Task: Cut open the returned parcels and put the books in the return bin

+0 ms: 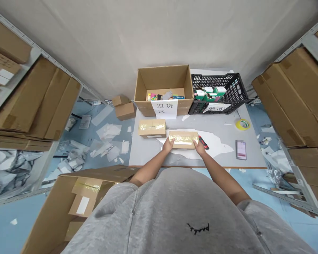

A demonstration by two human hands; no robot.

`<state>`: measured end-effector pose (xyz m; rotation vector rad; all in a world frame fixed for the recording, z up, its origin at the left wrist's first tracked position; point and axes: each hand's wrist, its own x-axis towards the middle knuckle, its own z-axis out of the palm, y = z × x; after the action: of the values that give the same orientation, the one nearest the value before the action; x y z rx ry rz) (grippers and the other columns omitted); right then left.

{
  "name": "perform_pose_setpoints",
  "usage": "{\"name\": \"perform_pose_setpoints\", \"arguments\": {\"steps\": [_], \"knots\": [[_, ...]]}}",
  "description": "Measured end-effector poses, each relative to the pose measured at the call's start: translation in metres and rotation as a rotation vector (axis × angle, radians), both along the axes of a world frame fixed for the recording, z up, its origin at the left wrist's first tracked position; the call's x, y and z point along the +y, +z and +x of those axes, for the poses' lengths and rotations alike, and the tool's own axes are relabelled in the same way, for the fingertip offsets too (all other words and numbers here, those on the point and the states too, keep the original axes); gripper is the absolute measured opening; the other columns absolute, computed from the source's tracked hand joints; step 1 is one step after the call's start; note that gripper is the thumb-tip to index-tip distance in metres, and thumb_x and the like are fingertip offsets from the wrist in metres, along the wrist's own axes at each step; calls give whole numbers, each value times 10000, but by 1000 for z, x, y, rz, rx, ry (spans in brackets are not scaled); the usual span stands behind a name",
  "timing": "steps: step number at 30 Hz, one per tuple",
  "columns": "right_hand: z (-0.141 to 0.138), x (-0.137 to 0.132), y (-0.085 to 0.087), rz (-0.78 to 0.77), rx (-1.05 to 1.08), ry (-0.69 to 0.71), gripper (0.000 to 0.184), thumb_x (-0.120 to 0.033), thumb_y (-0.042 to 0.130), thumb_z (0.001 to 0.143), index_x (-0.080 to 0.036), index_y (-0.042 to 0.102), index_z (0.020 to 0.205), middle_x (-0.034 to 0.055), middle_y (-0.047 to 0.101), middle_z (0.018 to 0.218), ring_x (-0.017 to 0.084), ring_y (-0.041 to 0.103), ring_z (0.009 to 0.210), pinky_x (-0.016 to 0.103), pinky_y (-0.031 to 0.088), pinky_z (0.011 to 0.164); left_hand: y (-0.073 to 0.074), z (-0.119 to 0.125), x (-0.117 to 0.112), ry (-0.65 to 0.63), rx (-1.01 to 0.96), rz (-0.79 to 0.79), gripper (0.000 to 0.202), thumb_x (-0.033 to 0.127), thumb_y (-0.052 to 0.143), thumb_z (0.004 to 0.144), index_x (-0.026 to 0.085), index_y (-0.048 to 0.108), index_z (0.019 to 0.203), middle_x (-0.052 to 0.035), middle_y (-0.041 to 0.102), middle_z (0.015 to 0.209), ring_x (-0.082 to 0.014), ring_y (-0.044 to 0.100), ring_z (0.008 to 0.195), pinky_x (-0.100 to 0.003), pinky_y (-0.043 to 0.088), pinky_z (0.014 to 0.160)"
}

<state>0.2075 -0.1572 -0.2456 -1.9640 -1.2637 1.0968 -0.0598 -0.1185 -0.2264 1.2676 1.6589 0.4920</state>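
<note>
A small taped cardboard parcel (pixel 183 138) lies on the grey table (pixel 222 155), on top of torn white paper. My left hand (pixel 168 145) grips its left end and my right hand (pixel 200 146) grips its right end, fingers curled on the edges. A second taped parcel (pixel 152 127) rests just to the left. A red-and-black cutter (pixel 203 142) lies beside my right hand.
At the table's back stand an open carton with a paper sign (pixel 163 88) and a black crate (pixel 217 92) of green-white boxes. A tape roll (pixel 242 124) and a phone (pixel 241 149) lie right. Another open carton (pixel 76 204) sits on the littered floor; shelves flank both sides.
</note>
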Motion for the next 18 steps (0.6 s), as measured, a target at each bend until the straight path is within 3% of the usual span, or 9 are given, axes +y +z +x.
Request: {"name": "perform_pose_setpoints", "arguments": {"steps": [6, 10, 12, 18], "knots": [[18, 4, -5, -38, -30, -225, 764, -606, 119, 1040, -156, 700, 1251, 160, 731, 1208, 285, 675, 1158, 385, 514, 1003, 17, 28, -14, 118, 300, 78, 678, 494, 468, 1048, 182, 311, 1630, -195, 535, 1540, -332, 560, 1383, -409, 483, 1076], [42, 12, -11, -150, -336, -89, 476, -424, 456, 985, -165, 647, 1336, 167, 630, 1361, 288, 611, 1232, 371, 473, 1038, 19, 37, -14, 96, 302, 112, 949, 567, 674, 925, 130, 217, 1633, -242, 447, 1580, -364, 440, 1479, -413, 431, 1147], [52, 18, -16, -243, -467, 8, 474, -331, 553, 936, -184, 609, 1383, 167, 578, 1402, 296, 573, 1280, 370, 472, 1033, 19, 35, -11, 82, 252, 83, 1031, 580, 779, 843, 136, 233, 1596, -247, 430, 1587, -353, 447, 1478, -390, 429, 1145], [70, 30, -38, -353, -687, 197, 405, -331, 618, 917, -188, 580, 1295, 194, 567, 1308, 347, 548, 1263, 449, 505, 979, 28, 33, -5, 171, 214, -156, 815, 644, 819, 792, 223, 396, 1347, -193, 663, 1337, -353, 654, 1232, -409, 497, 996]]}}
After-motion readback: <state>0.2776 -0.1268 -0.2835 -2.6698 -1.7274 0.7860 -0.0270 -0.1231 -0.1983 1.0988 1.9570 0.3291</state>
